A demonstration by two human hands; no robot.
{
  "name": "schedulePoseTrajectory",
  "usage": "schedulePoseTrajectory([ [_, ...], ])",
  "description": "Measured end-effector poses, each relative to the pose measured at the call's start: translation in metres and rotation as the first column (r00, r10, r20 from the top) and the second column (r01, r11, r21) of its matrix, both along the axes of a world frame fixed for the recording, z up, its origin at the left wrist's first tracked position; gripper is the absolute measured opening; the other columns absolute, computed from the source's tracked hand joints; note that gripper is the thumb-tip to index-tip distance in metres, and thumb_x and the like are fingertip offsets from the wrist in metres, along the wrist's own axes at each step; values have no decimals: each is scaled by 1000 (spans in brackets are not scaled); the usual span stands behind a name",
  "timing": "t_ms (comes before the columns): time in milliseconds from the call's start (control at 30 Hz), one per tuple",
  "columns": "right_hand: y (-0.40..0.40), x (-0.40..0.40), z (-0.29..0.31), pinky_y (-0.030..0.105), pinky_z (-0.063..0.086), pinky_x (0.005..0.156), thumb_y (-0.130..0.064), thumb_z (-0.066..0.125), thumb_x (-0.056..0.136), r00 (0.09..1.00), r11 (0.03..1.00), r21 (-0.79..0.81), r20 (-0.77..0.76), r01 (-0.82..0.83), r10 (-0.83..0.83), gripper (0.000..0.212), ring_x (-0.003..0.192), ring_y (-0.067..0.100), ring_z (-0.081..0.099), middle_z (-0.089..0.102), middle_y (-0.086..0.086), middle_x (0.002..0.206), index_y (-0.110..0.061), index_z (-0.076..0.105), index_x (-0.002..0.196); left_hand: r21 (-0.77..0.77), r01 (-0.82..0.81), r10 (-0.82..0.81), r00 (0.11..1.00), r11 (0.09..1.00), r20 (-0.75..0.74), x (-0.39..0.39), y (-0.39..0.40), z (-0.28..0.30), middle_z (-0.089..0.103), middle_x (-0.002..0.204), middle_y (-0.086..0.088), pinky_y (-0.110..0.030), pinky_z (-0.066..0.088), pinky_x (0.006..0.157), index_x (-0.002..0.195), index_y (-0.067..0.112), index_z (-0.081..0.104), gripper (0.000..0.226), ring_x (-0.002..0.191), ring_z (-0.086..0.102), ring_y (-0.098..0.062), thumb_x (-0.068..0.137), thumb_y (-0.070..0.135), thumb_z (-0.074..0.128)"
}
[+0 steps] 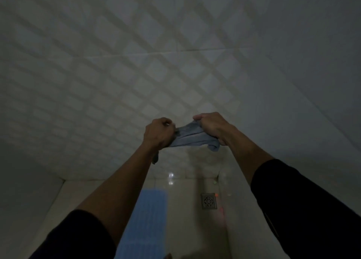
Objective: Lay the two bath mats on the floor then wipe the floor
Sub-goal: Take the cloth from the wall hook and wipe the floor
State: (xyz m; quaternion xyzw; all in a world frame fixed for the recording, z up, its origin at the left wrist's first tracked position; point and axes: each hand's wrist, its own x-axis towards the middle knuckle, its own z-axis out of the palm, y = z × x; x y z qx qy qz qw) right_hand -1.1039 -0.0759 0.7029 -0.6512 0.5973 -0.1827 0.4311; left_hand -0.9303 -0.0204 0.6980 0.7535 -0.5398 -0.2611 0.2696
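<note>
At the centre of the frame we see both arms stretched forward, dark sleeves pushed back from the forearms. The left hand is curled into a tight fist around one end of a grey-blue cloth, and the right hand is fisted just as firmly around the other end. The cloth runs bunched and creased between the two fists (a small tail of it hangs below the left wrist, another flap droops under the right hand). It is held up in the air in front of the tiled wall, which fills the upper part of the frame with a diagonal lattice pattern.

In the lower middle of the frame we see one blue bath mat lying flat on the glossy pale floor, its ribbed surface running toward the wall; its near end passes out of sight behind the left forearm. To the right of the mat, apart from it, a square metal floor drain sits in the floor. We can make out only this one mat.
</note>
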Motion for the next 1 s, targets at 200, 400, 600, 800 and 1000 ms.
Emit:
schedulePoseTrajectory([
  [200,27,21,-61,34,37,111,-40,51,92,938,981,-109,-328,-158,114,54,130,31,47,46,10,147,-25,48,143,53,51,-63,961,997,269,14,19,-50,59,113,-23,-37,45,90,112,7,66,34,114,52,-36,96,33,50],
  [400,29,55,-134,49,55,73,-37,46,96,885,966,-177,-456,-190,91,38,84,41,61,65,21,101,-8,68,110,170,170,-226,885,971,406,42,7,-98,58,115,-19,-40,47,90,114,4,65,31,122,43,-36,92,25,60],
  [600,-3,90,-192,42,48,89,-52,36,96,829,960,-179,-553,-215,83,45,106,36,58,61,14,117,-26,55,128,186,149,-208,908,971,363,78,-28,-175,50,119,-20,-47,48,88,114,10,63,40,107,53,-43,100,41,42],
  [800,-37,120,-337,42,50,85,-57,31,96,805,974,-108,-585,-199,100,55,102,36,61,58,15,122,-29,46,140,268,144,-236,906,953,351,102,-64,-296,36,131,-19,-45,49,90,139,18,50,45,99,59,-46,103,43,36],
  [1000,-24,128,-514,38,47,85,-47,33,101,790,973,37,-576,-230,208,48,104,37,58,47,17,125,-25,38,144,452,80,-250,909,889,332,104,-55,-493,29,136,-16,-45,47,92,144,28,41,46,103,59,-45,103,46,33],
])
